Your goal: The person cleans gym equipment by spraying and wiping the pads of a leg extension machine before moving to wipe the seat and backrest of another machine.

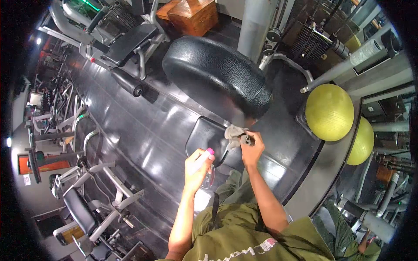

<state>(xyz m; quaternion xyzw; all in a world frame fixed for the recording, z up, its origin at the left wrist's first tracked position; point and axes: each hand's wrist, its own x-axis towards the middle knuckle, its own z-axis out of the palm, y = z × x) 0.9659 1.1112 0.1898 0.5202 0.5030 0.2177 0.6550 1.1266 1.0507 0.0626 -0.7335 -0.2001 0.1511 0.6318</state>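
A clear spray bottle (209, 179) with a pink nozzle is gripped in my left hand (197, 168), fingers wrapped round its neck. My right hand (253, 148) is closed on a crumpled grey cloth (234, 132), which hangs out toward the left. Just beyond the cloth stands a large padded black cushion (217, 71) of a gym machine, its surface textured and shiny. Below that cushion, a flat black seat pad (204, 137) lies between it and my hands, partly overlapped by the cloth.
Two yellow exercise balls show at the right, one ball (329, 112) beside a mirror ledge (311, 185) and the other seemingly its reflection. A bench machine (130, 43) and a wooden box (191, 17) stand ahead. More gym equipment (93, 204) fills the left side of the dark floor (143, 126).
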